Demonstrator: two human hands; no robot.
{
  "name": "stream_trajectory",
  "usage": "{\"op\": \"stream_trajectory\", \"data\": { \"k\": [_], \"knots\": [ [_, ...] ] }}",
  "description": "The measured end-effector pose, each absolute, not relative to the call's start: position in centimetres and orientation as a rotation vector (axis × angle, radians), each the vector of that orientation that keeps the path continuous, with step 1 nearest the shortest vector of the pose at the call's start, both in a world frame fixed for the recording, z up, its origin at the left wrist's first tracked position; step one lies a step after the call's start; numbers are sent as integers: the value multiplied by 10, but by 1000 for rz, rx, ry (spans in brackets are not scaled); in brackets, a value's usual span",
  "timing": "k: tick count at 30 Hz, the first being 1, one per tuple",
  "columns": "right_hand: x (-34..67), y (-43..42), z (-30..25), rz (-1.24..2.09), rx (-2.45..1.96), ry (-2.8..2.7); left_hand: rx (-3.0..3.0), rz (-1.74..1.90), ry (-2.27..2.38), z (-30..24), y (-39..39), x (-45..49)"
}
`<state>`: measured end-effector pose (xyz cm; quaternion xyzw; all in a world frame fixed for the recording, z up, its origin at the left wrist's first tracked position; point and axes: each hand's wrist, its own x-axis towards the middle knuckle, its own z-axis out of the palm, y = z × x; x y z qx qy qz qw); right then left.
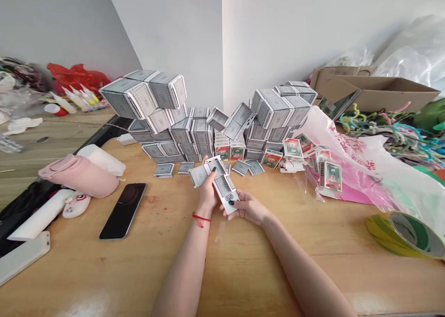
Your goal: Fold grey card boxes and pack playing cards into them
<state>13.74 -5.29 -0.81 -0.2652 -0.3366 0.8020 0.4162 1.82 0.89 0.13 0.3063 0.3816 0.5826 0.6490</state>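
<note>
My left hand, a red string on its wrist, grips several folded playing cards with grey patterned backs. My right hand pinches the lower end of a white-edged playing card, thumb on top. The cards in both hands touch and overlap; how they join is hard to make out. Just beyond stand blocks built from folded cards, a tall stack at left and another at right. Loose folded cards lie on the wood in front of them.
Card boxes sit right of centre near a white and pink plastic bag. Yellow-green tape lies at right, below a cardboard box. A phone and a pink bottle are at left.
</note>
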Motion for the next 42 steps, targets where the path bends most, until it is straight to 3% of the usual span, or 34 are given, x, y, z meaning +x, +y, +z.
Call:
{"op": "stream_trajectory", "data": {
  "k": [5, 16, 30, 42],
  "knots": [
    [124, -55, -14, 2142, -709, -827, 671, 1407, 733, 9, 14, 12],
    [101, -58, -25, 1777, -957, -716, 606, 1422, 659, -1, 20, 14],
    [92, -60, -25, 1578, -993, -545, 504, 1327, 556, 3, 12, 22],
    [102, -62, -23, 2034, -790, -614, 513, 1382, 521, 8, 19, 7]
  ]
}}
